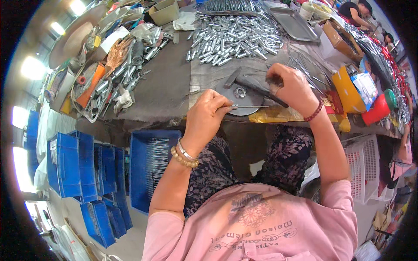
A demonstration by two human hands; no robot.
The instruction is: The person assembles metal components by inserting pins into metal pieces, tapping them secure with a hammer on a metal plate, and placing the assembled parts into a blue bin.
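- A person at a cluttered workbench (165,93) pinches a thin metal rod (249,106) between the closed fingers of the left hand (209,114), just above the bench's front edge.
- The rod lies level, its long axis running left to right across the view; its free end points toward the person's right and reaches over a round dark metal block (244,96).
- The right hand (292,87) is wrapped tight around the handle of a hammer (252,86), whose dark head sits up and to the left, above the block, with the handle slanting down toward the right.
- A blue plastic crate (150,167) on the floor below the bench holds rows of thin metal rods lying side by side.
- More blue crates (74,163) stand to its left; what they hold cannot be made out.
- A grey metal tray (294,24) sits at the bench's far side, beside a loose heap of short silver tubes (235,39).
- A white plastic basket (363,167) stands at the person's right; its contents are hidden.
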